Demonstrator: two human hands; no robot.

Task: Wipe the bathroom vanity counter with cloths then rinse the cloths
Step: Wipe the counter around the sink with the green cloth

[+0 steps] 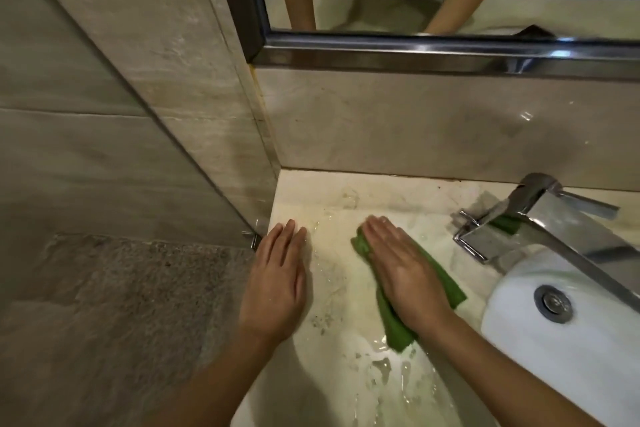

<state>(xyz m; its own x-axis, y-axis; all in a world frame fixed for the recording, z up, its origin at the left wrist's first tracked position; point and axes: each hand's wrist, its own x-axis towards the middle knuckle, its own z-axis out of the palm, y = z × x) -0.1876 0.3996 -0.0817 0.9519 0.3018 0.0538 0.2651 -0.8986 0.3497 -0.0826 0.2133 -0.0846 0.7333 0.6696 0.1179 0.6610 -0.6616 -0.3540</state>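
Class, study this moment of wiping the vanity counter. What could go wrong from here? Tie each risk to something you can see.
1. The left hand rests flat at the left edge of the wet cream marble counter; it might slip off.
2. The right hand presses the green cloth flat; a sweep toward the front could push the pooled water over the edge.
3. A sweep rightward might knock knuckles on the chrome faucet.

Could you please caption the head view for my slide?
Right hand presses green cloth on the wet counter, left hand flat beside it.
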